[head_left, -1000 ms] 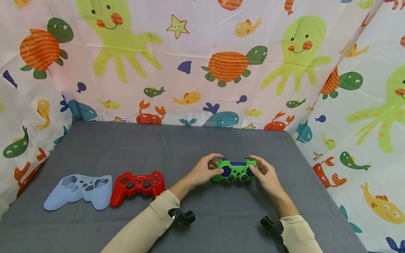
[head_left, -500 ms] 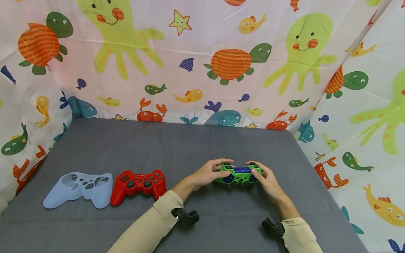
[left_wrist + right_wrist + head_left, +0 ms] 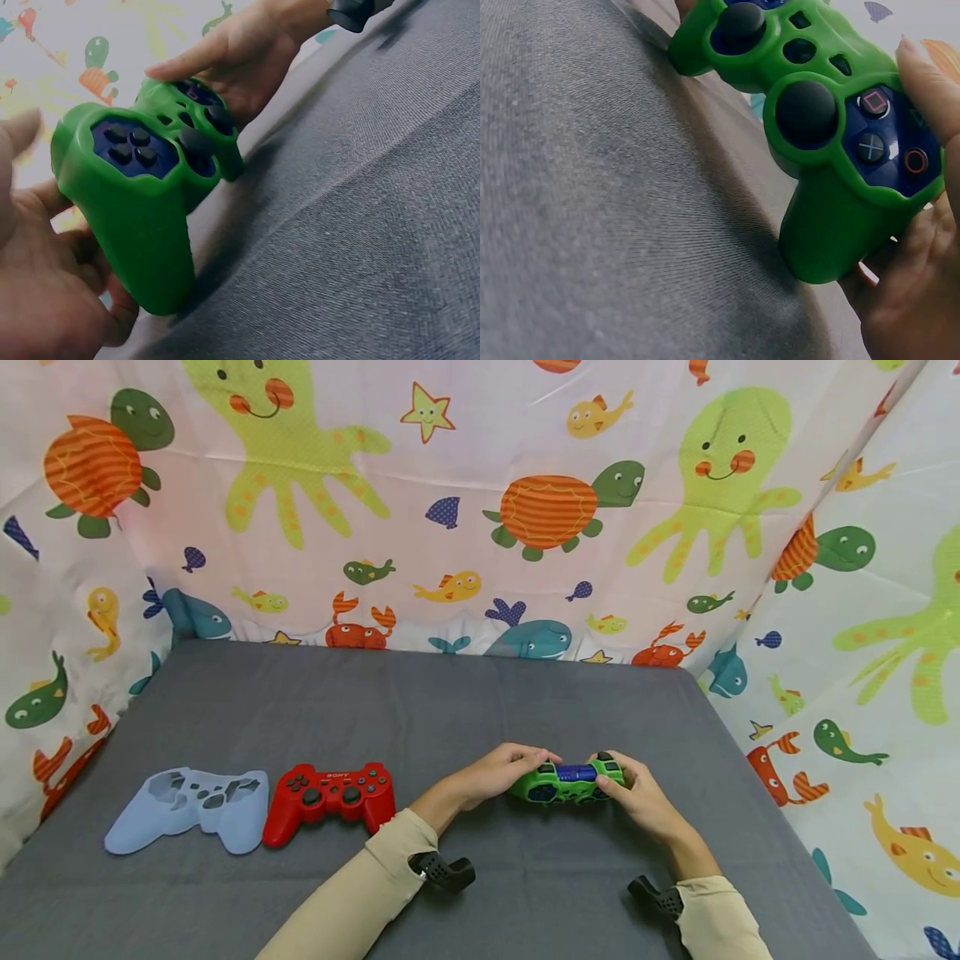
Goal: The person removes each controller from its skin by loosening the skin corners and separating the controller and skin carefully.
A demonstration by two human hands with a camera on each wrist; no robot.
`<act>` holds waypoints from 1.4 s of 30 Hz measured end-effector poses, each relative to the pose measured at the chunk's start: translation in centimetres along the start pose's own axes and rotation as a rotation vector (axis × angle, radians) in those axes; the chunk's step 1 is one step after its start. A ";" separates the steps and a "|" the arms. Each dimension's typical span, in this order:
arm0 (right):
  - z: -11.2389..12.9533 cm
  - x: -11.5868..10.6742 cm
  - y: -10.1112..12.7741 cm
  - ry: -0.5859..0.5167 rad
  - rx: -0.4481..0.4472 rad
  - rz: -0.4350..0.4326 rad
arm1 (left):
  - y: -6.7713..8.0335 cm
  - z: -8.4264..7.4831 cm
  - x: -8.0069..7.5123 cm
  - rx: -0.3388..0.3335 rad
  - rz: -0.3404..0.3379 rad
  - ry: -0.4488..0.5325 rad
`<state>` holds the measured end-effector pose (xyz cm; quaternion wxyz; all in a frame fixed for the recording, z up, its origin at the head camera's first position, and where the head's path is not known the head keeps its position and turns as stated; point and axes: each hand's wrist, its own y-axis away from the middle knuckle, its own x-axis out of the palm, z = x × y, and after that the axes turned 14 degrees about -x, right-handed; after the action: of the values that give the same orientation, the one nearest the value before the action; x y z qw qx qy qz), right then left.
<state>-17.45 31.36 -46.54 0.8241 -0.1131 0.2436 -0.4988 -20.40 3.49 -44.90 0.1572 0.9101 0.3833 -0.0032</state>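
Controller cover [image 3: 567, 781] matt green rubber; table cloth [image 3: 375, 710] grey, woven.

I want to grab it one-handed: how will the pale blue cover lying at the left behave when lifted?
The pale blue cover is probably floppy: it is an empty shell full of cut-outs, lying flat on the grey cloth. Likely light, with nothing inside. It looks rubbery like the green cover, so probably grippy, not slippery.
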 end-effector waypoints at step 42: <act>0.4 0.3 -0.2 0.010 -0.034 -0.006 | 0.9 -0.6 -0.9 0.246 -0.182 -0.136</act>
<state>-17.32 30.96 -46.18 0.8194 -0.1254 0.2558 -0.4974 -20.47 2.47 -43.97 0.0694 0.8817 0.4493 -0.1259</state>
